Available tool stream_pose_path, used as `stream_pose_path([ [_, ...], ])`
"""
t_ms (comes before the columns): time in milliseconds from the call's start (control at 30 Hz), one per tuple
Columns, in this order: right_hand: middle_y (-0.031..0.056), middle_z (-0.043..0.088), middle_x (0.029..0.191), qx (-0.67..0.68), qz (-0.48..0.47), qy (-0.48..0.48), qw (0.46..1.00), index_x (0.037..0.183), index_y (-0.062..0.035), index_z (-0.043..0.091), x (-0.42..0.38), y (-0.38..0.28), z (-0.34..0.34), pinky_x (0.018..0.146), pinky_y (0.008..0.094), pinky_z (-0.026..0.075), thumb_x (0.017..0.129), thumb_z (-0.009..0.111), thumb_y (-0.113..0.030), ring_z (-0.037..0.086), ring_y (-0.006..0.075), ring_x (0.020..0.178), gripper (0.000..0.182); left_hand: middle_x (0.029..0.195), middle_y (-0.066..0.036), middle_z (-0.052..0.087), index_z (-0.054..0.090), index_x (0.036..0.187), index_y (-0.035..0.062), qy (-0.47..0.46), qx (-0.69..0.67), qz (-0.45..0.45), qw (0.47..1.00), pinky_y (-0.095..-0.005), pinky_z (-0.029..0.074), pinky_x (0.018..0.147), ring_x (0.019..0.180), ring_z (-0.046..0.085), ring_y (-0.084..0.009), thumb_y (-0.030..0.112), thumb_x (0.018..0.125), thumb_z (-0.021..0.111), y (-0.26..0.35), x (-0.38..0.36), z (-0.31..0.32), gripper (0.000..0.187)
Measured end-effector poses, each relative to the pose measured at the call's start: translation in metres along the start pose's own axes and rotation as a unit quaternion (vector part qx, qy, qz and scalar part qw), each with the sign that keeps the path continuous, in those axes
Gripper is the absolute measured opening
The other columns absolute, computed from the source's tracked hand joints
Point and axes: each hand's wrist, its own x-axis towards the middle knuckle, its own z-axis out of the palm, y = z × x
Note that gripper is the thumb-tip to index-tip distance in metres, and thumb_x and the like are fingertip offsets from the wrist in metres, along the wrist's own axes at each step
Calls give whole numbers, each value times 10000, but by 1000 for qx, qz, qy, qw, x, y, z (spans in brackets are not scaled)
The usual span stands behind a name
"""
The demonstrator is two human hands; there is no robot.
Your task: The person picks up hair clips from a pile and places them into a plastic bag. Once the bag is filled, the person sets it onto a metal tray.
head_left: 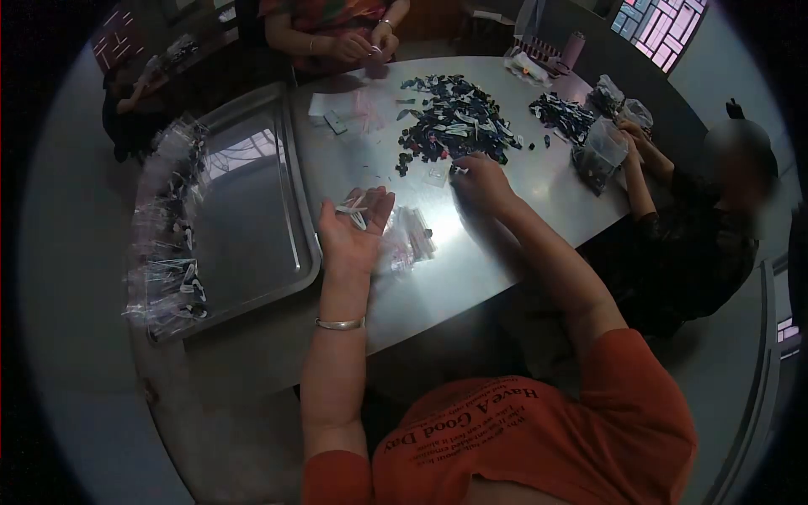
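My left hand (355, 231) is palm up beside the tray, fingers slightly curled, with a few white hair clips (353, 214) lying across the palm. At the near edge of a big pile of dark and white hair clips (459, 118), my right hand (484, 181) has its fingers pinched together. A small dark-and-white hair clip (459, 170) shows at its fingertips, partly hidden. Just left of those fingertips lies a small clear square (435, 176) on the metal table (497, 265). Clear plastic bags (410, 240) are stacked right of my left wrist.
A large metal tray (307, 244) stands at left, with filled clear bags (164, 227) along its far-left rim. Across the table, a person's hands (366, 46) work on something small. At right another person holds a clear bag (602, 151) near a smaller clip pile (562, 116).
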Motion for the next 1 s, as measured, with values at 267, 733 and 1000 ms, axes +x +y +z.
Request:
stream_pose_path([
  [267, 136, 611, 913, 74, -28, -3, 997, 867, -82, 691, 41, -25, 22, 750, 403, 487, 773, 624, -155, 600, 317, 864, 136, 988, -286, 519, 412, 1030, -52, 9, 13, 35, 999, -545, 468, 903, 941, 550, -399, 380, 967, 279, 6, 6, -7, 456],
  [733, 119, 595, 994, -75, -189, -165, 965, 985, -110, 655, 83, -39, 46, 758, 407, 505, 754, 563, -93, 601, 320, 933, 249, 989, -283, 554, 453, 1040, -115, 29, 45, 34, 998, -499, 476, 916, 947, 565, -379, 413, 978, 250, 3, -1, 3, 569],
  [1000, 154, 595, 964, -103, -178, -265, 942, 950, -71, 630, 102, -46, 54, 828, 400, 484, 777, 582, -149, 595, 328, 911, 196, 1078, -285, 468, 347, 1138, -48, -5, 13, 20, 1000, -550, 467, 894, 1008, 522, -387, 438, 964, 315, 6, 7, -9, 517],
])
